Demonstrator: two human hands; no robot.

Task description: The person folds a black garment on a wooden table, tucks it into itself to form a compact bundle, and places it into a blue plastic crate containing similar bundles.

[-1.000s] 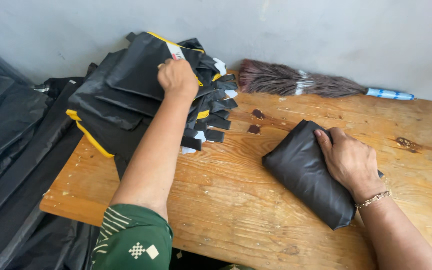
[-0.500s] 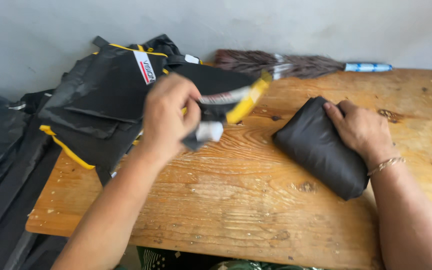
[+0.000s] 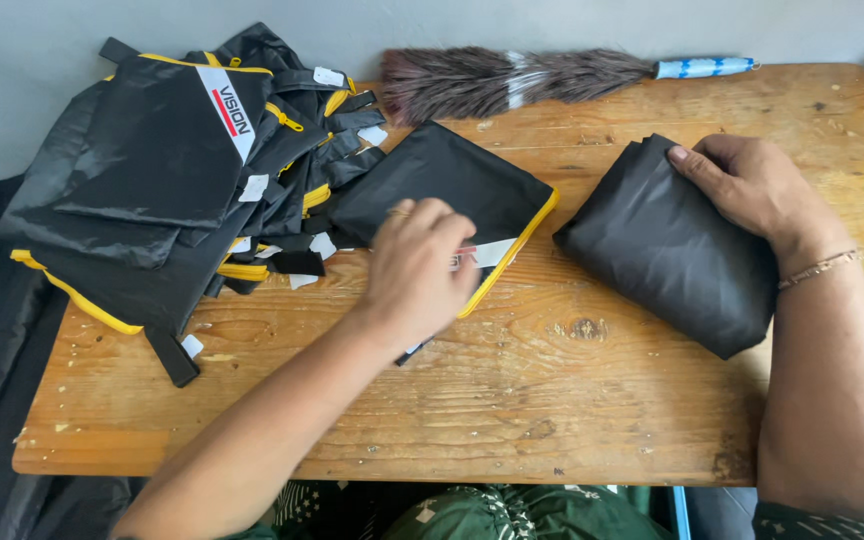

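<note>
From the head camera, the left hand (image 3: 414, 268) lies palm down on a flat black fabric pouch with a yellow zip edge (image 3: 442, 185) at the middle of the worn wooden table (image 3: 572, 410). Its fingers are spread loosely and press the cloth and the white tag (image 3: 492, 252) near the zip; they do not close around anything. The pouch looks thin, light and limp, likely slippery, so it is best pinched at the stiffer yellow edge or a corner.

The right hand (image 3: 757, 190) rests on a folded bundle of plain black fabric (image 3: 667, 245) just right of the pouch, fingers curved over its upper edge and thumb tip on top, holding it down. The bundle seems soft and squashy, apt to unfold if released.

A heap of similar black pouches with yellow trim (image 3: 182, 160) lies at the table's left end, and a brown feather duster with a blue-and-white handle (image 3: 512, 75) lies along the far edge.
</note>
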